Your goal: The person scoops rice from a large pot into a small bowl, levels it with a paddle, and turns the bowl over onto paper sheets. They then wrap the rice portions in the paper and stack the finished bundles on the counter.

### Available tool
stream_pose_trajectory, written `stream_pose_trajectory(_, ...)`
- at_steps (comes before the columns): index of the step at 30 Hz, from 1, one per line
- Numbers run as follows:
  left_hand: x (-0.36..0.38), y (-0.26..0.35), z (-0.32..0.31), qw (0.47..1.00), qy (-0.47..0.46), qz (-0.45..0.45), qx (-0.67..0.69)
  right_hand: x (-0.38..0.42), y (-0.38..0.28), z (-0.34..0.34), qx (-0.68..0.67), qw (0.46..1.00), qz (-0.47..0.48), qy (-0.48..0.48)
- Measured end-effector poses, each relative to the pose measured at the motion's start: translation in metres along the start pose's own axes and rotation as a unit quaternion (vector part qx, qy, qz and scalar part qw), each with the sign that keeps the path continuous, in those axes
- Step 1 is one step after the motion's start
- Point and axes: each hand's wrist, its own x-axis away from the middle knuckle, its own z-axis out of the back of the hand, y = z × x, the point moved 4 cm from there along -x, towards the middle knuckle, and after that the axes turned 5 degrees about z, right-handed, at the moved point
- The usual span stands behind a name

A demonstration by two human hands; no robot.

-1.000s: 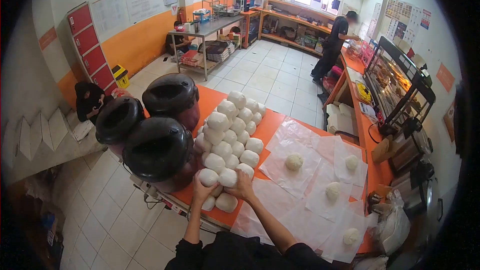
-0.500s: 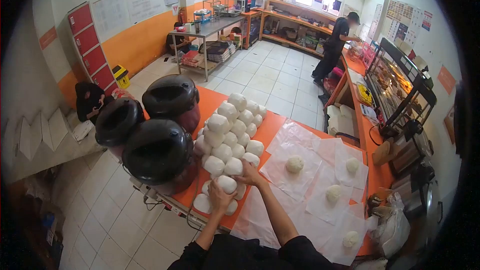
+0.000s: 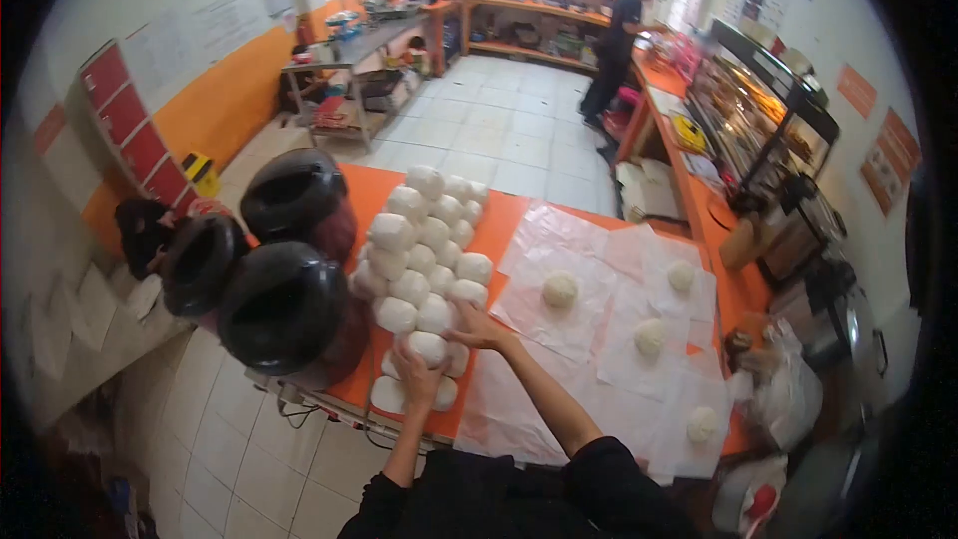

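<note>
A tall stack of white, rounded paper-wrapped rice bundles (image 3: 420, 260) stands on the orange table. My left hand (image 3: 421, 379) is closed around one wrapped rice bundle (image 3: 427, 347) at the near end of the stack. Against the right side of the stack rests my right hand (image 3: 479, 327), its fingers apart and touching the bundles; its fingertips are partly hidden. Several bundles, such as a low one (image 3: 389, 394), sit beneath my left hand. To the right, mounds of rice (image 3: 560, 288) lie on separate sheets of white paper (image 3: 529, 379).
Dark lidded tubs (image 3: 284, 304) crowd the table's left side. A lit food display case (image 3: 763, 105) stands on the right counter, with a plastic bag (image 3: 783, 389) nearer me. One person (image 3: 614, 50) stands at the far counter; another (image 3: 145, 235) is low at the left.
My view has turned, so the whole scene shifts left and slightly upward. Both hands stay at the near end of the stack, the left still around its bundle.
</note>
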Motion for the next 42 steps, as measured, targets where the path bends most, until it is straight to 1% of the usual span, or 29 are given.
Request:
stream_pose_trajectory(2, 0.009, 0.007, 0.007, 0.999, 0.034, 0.003, 0.000, 0.023, -0.011, 0.012, -0.015, 0.996, -0.023, 0.088)
stream_pose_trajectory(3, 0.012, 0.016, 0.013, 1.000, 0.026, 0.004, 0.009, 0.042, -0.018, 0.025, -0.029, 0.989, -0.047, 0.136)
stream_pose_trajectory(4, 0.015, 0.029, 0.022, 1.000, 0.020, 0.006, 0.015, 0.068, -0.011, 0.036, -0.010, 0.978, -0.062, 0.199)
stream_pose_trajectory(5, 0.021, 0.050, 0.034, 0.999, 0.017, -0.040, 0.023, 0.100, -0.005, 0.046, 0.009, 0.963, -0.073, 0.259)
stream_pose_trajectory(6, 0.028, 0.054, 0.025, 0.997, -0.016, -0.061, 0.037, 0.133, 0.000, 0.053, 0.026, 0.945, -0.082, 0.314)
stream_pose_trajectory(8, 0.045, 0.055, 0.006, 0.990, -0.076, -0.101, 0.061, 0.212, 0.032, 0.065, 0.023, 0.890, -0.213, 0.402)
stream_pose_trajectory(9, 0.056, 0.063, -0.007, 0.980, -0.037, -0.135, 0.141, 0.251, 0.036, 0.079, 0.065, 0.869, -0.255, 0.419)
stream_pose_trajectory(10, 0.062, 0.077, -0.018, 0.968, -0.121, -0.155, 0.153, 0.287, 0.038, 0.095, 0.108, 0.843, -0.295, 0.436)
stream_pose_trajectory(12, 0.076, 0.107, -0.038, 0.922, -0.285, -0.194, 0.174, 0.339, 0.030, 0.125, 0.209, 0.839, -0.305, 0.398)
stream_pose_trajectory(14, 0.101, 0.129, -0.073, 0.852, -0.453, -0.175, 0.197, 0.365, 0.022, 0.145, 0.266, 0.862, -0.270, 0.338)
stream_pose_trajectory(15, 0.117, 0.141, -0.089, 0.817, -0.524, -0.170, 0.171, 0.373, 0.020, 0.151, 0.293, 0.870, -0.253, 0.307)
stream_pose_trajectory(18, 0.156, 0.181, -0.122, 0.786, -0.527, -0.289, 0.141, 0.378, 0.036, 0.152, 0.270, 0.892, -0.237, 0.274)
stream_pose_trajectory(19, 0.166, 0.189, -0.134, 0.791, -0.500, -0.341, 0.094, 0.377, 0.043, 0.150, 0.277, 0.893, -0.248, 0.254)
stream_pose_trajectory(21, 0.181, 0.203, -0.142, 0.816, -0.471, -0.335, -0.014, 0.374, 0.055, 0.147, 0.292, 0.894, -0.267, 0.212)
stream_pose_trajectory(22, 0.183, 0.213, -0.144, 0.827, -0.451, -0.328, -0.067, 0.372, 0.057, 0.149, 0.310, 0.891, -0.261, 0.204)
stream_pose_trajectory(24, 0.187, 0.212, -0.157, 0.855, -0.446, -0.251, -0.086, 0.370, 0.056, 0.150, 0.339, 0.889, -0.249, 0.183)
stream_pose_trajectory(25, 0.187, 0.210, -0.163, 0.867, -0.442, -0.210, -0.097, 0.371, 0.054, 0.153, 0.344, 0.885, -0.234, 0.207)
stream_pose_trajectory(28, 0.179, 0.231, -0.153, 0.911, -0.364, -0.194, 0.008, 0.368, 0.040, 0.171, 0.316, 0.899, -0.206, 0.222)
stream_pose_trajectory(31, 0.176, 0.261, -0.146, 0.877, -0.278, -0.390, -0.019, 0.367, 0.023, 0.184, 0.348, 0.902, -0.155, 0.204)
stream_pose_trajectory(34, 0.169, 0.292, -0.136, 0.862, -0.210, -0.461, -0.022, 0.375, 0.024, 0.174, 0.342, 0.917, -0.113, 0.171)
stream_pose_trajectory(36, 0.173, 0.266, -0.175, 0.833, -0.247, -0.495, -0.007, 0.384, 0.020, 0.167, 0.310, 0.933, -0.121, 0.139)
stream_pose_trajectory(37, 0.171, 0.262, -0.183, 0.818, -0.264, -0.511, 0.000, 0.386, 0.016, 0.167, 0.295, 0.940, -0.122, 0.123)
stream_pose_trajectory(40, 0.168, 0.257, -0.180, 0.825, -0.285, -0.489, -0.001, 0.403, -0.003, 0.178, 0.311, 0.917, -0.127, 0.216)
stream_pose_trajectory(41, 0.166, 0.260, -0.174, 0.823, -0.257, -0.507, 0.004, 0.410, 0.001, 0.178, 0.310, 0.914, -0.153, 0.210)
stream_pose_trajectory(42, 0.165, 0.255, -0.177, 0.821, -0.279, -0.497, -0.005, 0.418, 0.005, 0.177, 0.310, 0.912, -0.178, 0.203)
